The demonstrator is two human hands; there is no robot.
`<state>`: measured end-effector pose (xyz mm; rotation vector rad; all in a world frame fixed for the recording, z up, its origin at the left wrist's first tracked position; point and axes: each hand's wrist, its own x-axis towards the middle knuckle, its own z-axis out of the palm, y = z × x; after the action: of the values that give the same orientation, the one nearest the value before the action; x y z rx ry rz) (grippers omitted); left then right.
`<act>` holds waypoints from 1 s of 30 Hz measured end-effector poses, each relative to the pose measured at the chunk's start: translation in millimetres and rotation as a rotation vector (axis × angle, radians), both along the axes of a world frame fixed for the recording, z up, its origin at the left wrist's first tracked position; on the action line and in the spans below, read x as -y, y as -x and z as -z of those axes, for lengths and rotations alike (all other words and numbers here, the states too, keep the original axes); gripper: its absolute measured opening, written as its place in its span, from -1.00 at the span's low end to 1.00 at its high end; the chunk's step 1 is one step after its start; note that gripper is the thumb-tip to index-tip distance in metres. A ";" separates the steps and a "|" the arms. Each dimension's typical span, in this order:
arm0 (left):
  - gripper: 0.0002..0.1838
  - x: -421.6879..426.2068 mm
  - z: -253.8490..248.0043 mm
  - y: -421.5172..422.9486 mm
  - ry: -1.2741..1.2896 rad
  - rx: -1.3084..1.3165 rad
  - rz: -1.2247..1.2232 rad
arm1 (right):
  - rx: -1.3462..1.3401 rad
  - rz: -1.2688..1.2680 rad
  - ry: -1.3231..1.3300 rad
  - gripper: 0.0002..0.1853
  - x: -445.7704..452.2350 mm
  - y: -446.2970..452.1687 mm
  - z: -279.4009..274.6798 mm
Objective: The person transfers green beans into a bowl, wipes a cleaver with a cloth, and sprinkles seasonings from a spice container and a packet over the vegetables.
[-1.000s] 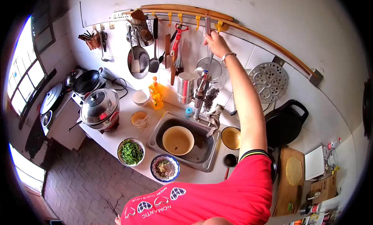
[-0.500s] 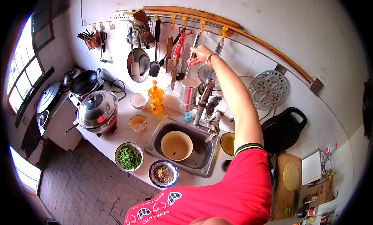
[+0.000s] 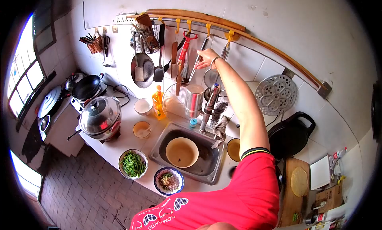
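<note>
My right hand (image 3: 207,59) is raised to the rack on the wall, its fingers closed around a long slim metal utensil (image 3: 193,73). The utensil slants, with its upper end close under a yellow hook (image 3: 208,28); whether it still hangs there I cannot tell. Its lower end comes down near a shiny metal canister (image 3: 193,102). A red-handled peeler-like tool (image 3: 183,53) and a whisk (image 3: 186,71) hang just left of my hand. Behind my wrist is a hanging round strainer or lid (image 3: 211,77), partly hidden. My left hand is out of view.
Below is a steel sink (image 3: 215,166) holding a beige basin (image 3: 182,150), beside a faucet (image 3: 210,104). A bowl of green vegetables (image 3: 133,164), a patterned bowl of chopped ingredients (image 3: 168,180) and a lidded pot (image 3: 100,116) stand on the counter.
My right hand has shifted slightly, and the utensil in it leans a little more, its upper end to the right. The view has moved slightly; the counter items stay in place.
</note>
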<state>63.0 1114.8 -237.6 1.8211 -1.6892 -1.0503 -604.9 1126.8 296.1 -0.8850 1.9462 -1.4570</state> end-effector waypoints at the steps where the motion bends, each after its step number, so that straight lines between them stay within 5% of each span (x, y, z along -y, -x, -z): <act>1: -0.56 0.3 0.1 0.2 -0.002 0.000 -0.002 | 0.008 -0.007 0.000 -0.57 -1.5 -0.1 -0.2; 21: -0.59 -1.0 -0.3 -14.0 -0.006 0.002 -0.048 | 0.025 -0.009 -0.018 -0.46 7.5 -1.9 -6.6; 30: -0.60 -3.4 1.9 -26.3 -0.007 0.005 -0.082 | 0.023 0.055 -0.013 -0.56 7.6 -2.6 -4.6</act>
<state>89.3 1118.3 -239.5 1.8820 -1.6007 -1.0193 -602.3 1119.2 300.6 -0.8114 1.9754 -1.4775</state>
